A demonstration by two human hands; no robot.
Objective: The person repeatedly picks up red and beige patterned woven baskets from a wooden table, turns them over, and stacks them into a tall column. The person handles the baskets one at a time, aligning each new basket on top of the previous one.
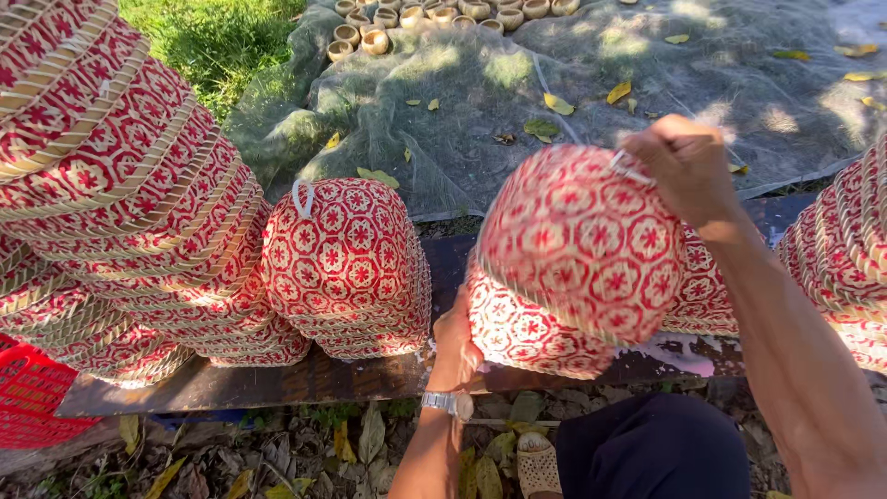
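Observation:
My right hand (686,166) is raised and shut on the small white loop at the top of a red-and-white woven dome cover (582,242), lifting it tilted. My left hand (455,344), with a silver watch on the wrist, grips the edge of the stack of matching woven covers (522,331) right under the lifted one. Another stack of the same covers (346,268), with a white loop on top, stands just left of my left hand on a dark wooden board (277,383).
Tall leaning piles of woven covers fill the left (111,185) and the right edge (845,249). A red plastic crate (32,397) sits bottom left. Grey netting (573,83) with fallen leaves lies behind, with small round bowls (407,18) at the top. Dry leaves cover the ground.

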